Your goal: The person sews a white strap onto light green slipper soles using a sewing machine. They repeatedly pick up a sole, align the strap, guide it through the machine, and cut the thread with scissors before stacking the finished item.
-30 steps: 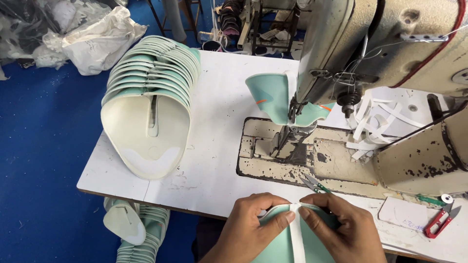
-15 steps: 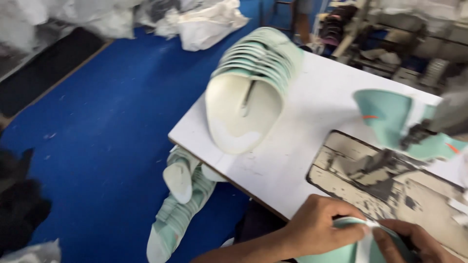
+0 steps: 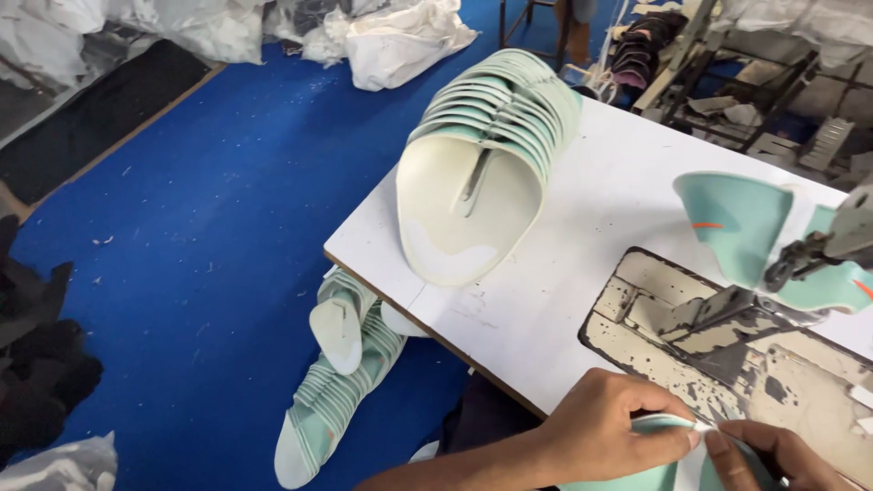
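While both thumbs press inward, left hand and right hand, each grip pinched shut on mint piece.

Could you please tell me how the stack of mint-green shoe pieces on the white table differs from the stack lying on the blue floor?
The nested stack of mint-green curved shoe pieces on the white table looks larger and arches in a tidy row, its cream inner face showing. The stack of mint-green pieces on the blue floor looks smaller, sprawls loosely beside the table edge and shows pale stripes. Both are the same mint and cream colours, and neither hand touches them.
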